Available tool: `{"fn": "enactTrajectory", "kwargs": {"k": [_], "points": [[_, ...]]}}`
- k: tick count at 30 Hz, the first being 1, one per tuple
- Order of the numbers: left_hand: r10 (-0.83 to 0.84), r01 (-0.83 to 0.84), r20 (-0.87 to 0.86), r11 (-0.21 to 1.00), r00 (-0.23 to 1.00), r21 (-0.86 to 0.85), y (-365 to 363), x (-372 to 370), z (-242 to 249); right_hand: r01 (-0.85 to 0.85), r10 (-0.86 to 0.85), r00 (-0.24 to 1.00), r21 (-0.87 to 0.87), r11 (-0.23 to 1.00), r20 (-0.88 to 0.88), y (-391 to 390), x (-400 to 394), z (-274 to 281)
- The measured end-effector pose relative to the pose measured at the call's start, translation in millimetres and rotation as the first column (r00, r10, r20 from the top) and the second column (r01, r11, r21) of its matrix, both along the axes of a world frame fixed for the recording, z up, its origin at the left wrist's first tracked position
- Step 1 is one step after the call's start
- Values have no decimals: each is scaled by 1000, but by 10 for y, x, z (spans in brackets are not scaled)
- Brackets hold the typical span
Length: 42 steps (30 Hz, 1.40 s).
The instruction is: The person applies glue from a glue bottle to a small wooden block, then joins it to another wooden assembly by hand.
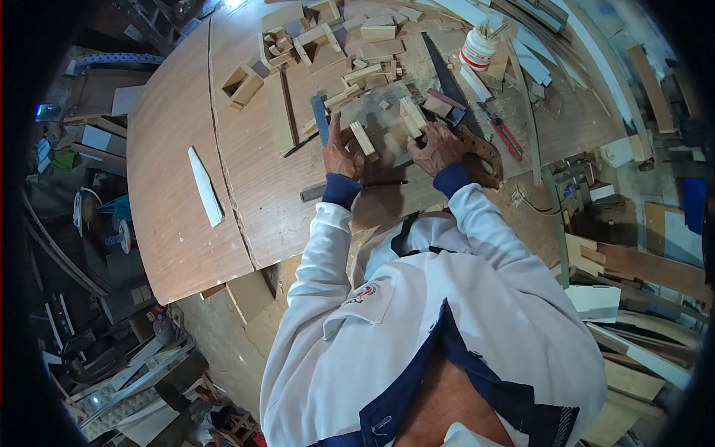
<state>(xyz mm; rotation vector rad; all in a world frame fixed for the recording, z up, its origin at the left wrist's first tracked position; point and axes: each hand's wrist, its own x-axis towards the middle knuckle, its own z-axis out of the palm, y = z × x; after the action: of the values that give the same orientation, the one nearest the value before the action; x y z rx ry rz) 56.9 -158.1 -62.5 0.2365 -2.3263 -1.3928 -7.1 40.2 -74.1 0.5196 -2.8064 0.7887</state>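
My left hand is at the middle of the table, its fingers pointing away from me beside a blue-grey flat strip. Just right of it lies a small wooden block; whether the fingers touch it or the strip is unclear. My right hand is closed at the lower end of a pale layered wooden block, which stands on a greyish board. The wooden handle of a handsaw lies right beside my right hand. Below the hands a dark pencil lies near a metal ruler.
Small wooden boxes and offcuts lie at the back of the table. A white tub stands at the back right, near a red cutter. A white strip lies at left. Timber is stacked beyond the right edge.
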Motion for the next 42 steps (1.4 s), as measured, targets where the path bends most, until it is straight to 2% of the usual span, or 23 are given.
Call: {"fn": "enactTrajectory", "kwargs": {"k": [4,12,14,18,20,21,23,26,28,32,36,38,42], "points": [[-36,36,9,999,999,32,-15,12,36,-4,3,998,-14,1000,-56,-4,2,-45],[-21,11,66,989,998,149,-41,-12,-55,16,-16,1000,14,1000,-3,-3,17,-29],[-52,55,-20,991,998,119,-65,-6,-110,19,-20,1000,38,999,14,-5,24,-43],[-61,66,-44,990,997,121,-86,-15,-171,21,-21,1000,34,999,14,-4,14,-109],[-35,41,-117,998,993,54,-95,-38,-213,19,-19,1000,31,999,-3,-2,18,-128],[-35,42,-116,998,993,54,-99,-31,-202,24,-24,1000,36,999,17,-5,27,-89],[-72,72,-6,991,997,111,-120,-16,-176,28,-30,999,43,999,36,-7,31,-91],[-100,106,-47,981,994,163,-145,-15,-258,34,-34,999,16,999,-22,-10,18,-154],[-109,117,-57,980,992,160,-148,-3,-234,36,-38,998,48,998,53,-9,10,-148],[-128,141,-81,973,988,184,-159,1,-254,50,-54,998,72,996,41,-27,16,-158],[-133,148,-99,974,986,170,-142,4,-229,59,-61,998,61,996,34,-33,20,-137],[-46,54,-120,997,992,61,-65,9,-132,58,-60,998,71,996,26,-30,26,-107],[-49,56,-125,997,991,55,-51,7,-106,46,-46,999,38,998,9,-23,29,-93]]}}
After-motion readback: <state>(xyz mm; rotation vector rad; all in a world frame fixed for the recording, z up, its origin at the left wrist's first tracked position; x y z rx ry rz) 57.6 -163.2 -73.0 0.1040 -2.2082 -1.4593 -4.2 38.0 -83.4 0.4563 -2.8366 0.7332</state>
